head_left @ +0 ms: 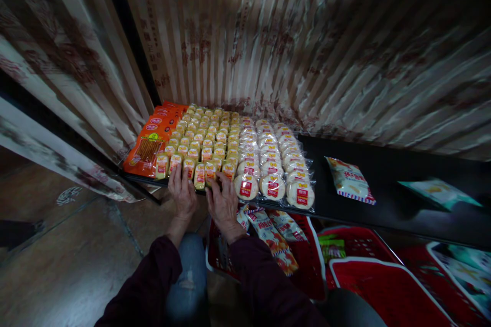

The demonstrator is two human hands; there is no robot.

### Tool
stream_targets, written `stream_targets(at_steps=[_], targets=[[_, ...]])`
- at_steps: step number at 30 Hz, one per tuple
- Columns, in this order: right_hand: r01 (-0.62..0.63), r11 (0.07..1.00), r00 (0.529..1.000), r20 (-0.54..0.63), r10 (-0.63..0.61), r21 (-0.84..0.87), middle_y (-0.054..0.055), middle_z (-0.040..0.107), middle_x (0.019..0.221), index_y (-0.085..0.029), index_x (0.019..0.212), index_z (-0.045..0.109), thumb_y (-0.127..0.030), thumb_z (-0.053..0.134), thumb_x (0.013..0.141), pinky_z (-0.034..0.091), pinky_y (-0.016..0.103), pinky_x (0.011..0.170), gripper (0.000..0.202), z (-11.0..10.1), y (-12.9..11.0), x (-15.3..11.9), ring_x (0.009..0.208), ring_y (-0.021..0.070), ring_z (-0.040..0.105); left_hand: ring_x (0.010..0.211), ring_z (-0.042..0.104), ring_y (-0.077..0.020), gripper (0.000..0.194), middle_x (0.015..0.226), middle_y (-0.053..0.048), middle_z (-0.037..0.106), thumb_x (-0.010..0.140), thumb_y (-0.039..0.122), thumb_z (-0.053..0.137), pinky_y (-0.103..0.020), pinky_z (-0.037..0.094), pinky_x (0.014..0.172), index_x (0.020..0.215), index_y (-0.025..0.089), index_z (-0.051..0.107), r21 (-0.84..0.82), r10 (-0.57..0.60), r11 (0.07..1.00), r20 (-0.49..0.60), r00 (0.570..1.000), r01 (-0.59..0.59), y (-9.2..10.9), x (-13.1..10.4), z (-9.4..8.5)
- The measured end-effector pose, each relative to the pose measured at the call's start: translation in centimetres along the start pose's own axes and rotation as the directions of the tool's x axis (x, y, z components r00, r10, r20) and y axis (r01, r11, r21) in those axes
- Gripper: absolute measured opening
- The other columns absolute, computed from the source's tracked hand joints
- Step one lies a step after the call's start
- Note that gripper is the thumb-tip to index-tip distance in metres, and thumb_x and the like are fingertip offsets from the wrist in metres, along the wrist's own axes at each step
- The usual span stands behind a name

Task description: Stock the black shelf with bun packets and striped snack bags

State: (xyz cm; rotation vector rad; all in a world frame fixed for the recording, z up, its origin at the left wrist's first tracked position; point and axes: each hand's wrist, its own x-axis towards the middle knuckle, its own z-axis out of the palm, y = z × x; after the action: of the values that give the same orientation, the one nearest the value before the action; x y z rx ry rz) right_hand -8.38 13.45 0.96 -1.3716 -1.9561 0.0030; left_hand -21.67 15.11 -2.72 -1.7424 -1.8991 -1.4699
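Rows of small yellow wrapped snack cakes (199, 150) with red-and-white labels stand packed together on a black shelf (321, 163). My left hand (181, 195) rests its outstretched fingers against the front-row cakes at the left. Just to its right, my right hand (223, 203) touches the front row with slightly bent, parted fingers; its thumb side is partly hidden. Neither hand visibly grips a cake. Beside the yellow cakes, to the right, lie three overlapping rows of round white wrapped cakes (272, 186). An orange snack bag (143, 148) lies at the shelf's left end.
A white-and-red snack bag (350, 180) and a teal bag (439, 193) lie farther right on the shelf. Below, a red basket (312, 271) holds snack bags (268, 232), with another red basket (387, 286) beside it. Striped curtain (238, 61) hangs behind; a black post (130, 30) stands left.
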Motion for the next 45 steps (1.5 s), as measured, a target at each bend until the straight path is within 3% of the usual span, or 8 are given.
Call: stream_targets(at_steps=[7,11,16,21,28,35,39,45], targets=[[0.062,0.998,0.997,-0.056,-0.061,0.015,0.013,0.047,0.142,-0.018,0.118,0.060,-0.025,0.050,0.093,0.033,0.049,0.109,0.028,0.4,0.1,-0.2,0.134,0.0273,0.032,0.134,0.041,-0.0219,0.041,0.132,-0.018,0.056,0.099,0.032,0.026,-0.045,0.033,0.110,0.121,0.013,0.055,-0.055,0.028,0.998,-0.063,0.998,-0.032,0.5,-0.2,0.1],[0.032,0.999,0.998,-0.052,-0.030,0.035,0.013,0.046,0.144,-0.018,0.118,0.060,-0.025,0.049,0.093,0.030,0.050,0.111,0.028,0.9,0.2,-0.4,0.136,0.0263,0.030,0.138,0.035,-0.0268,0.042,0.139,-0.018,0.051,0.097,0.038,0.028,-0.049,0.029,0.111,0.115,0.015,0.058,-0.005,0.060,0.998,0.015,0.998,-0.060,1.1,-0.6,-0.6],[0.011,0.999,0.998,-0.061,-0.008,0.042,0.013,0.047,0.143,-0.018,0.120,0.060,-0.023,0.049,0.093,0.031,0.050,0.111,0.030,1.2,0.1,-0.6,0.137,0.0260,0.030,0.140,0.029,-0.0314,0.040,0.144,-0.019,0.044,0.089,0.043,0.047,-0.052,0.026,0.112,0.117,0.015,0.058,0.043,0.068,0.997,0.076,0.995,-0.071,1.5,-0.8,-1.0],[0.039,0.999,0.996,-0.081,-0.037,0.020,0.012,0.048,0.143,-0.019,0.124,0.058,-0.018,0.046,0.094,0.033,0.049,0.110,0.033,1.4,0.1,-0.7,0.136,0.0248,0.033,0.141,0.029,-0.0294,0.034,0.144,-0.018,0.044,0.090,0.036,0.050,-0.051,0.026,0.112,0.117,0.017,0.057,0.022,0.051,0.998,0.068,0.996,-0.053,1.5,-0.6,-0.6],[0.060,0.998,0.995,-0.087,-0.058,0.020,0.014,0.047,0.143,-0.018,0.129,0.055,-0.014,0.044,0.093,0.034,0.049,0.109,0.038,1.3,0.1,-0.9,0.136,0.0252,0.033,0.141,0.029,-0.0320,0.043,0.141,-0.019,0.049,0.084,0.038,0.058,-0.054,0.026,0.112,0.121,0.016,0.055,0.038,0.136,0.990,0.078,0.988,-0.139,1.4,-0.5,-0.4],[0.063,0.997,0.997,-0.043,-0.061,0.040,0.016,0.043,0.145,-0.016,0.136,0.049,-0.013,0.043,0.090,0.033,0.051,0.109,0.046,1.2,0.2,-1.2,0.138,0.0269,0.030,0.137,0.038,-0.0280,0.032,0.132,-0.016,0.057,0.087,0.032,0.053,-0.052,0.029,0.112,0.115,0.017,0.060,0.019,-0.018,1.000,-0.002,1.000,0.018,1.7,-0.1,0.2],[0.064,0.997,0.998,-0.031,-0.063,0.039,0.016,0.040,0.147,-0.016,0.141,0.043,-0.014,0.044,0.088,0.032,0.052,0.110,0.053,1.4,0.2,-1.3,0.139,0.0279,0.029,0.137,0.039,-0.0255,0.030,0.133,-0.016,0.057,0.093,0.030,0.044,-0.049,0.030,0.112,0.113,0.015,0.062,0.030,-0.007,1.000,-0.047,0.999,0.008,1.8,0.3,0.7],[0.071,0.997,0.995,-0.068,-0.070,0.017,0.017,0.043,0.144,-0.016,0.142,0.041,-0.018,0.046,0.091,0.034,0.052,0.109,0.051,1.6,0.1,-1.2,0.137,0.0282,0.030,0.141,0.031,-0.0274,0.036,0.142,-0.017,0.050,0.097,0.032,0.040,-0.050,0.026,0.112,0.123,0.016,0.060,0.127,0.005,0.992,0.008,1.000,-0.006,2.5,0.3,0.7]])
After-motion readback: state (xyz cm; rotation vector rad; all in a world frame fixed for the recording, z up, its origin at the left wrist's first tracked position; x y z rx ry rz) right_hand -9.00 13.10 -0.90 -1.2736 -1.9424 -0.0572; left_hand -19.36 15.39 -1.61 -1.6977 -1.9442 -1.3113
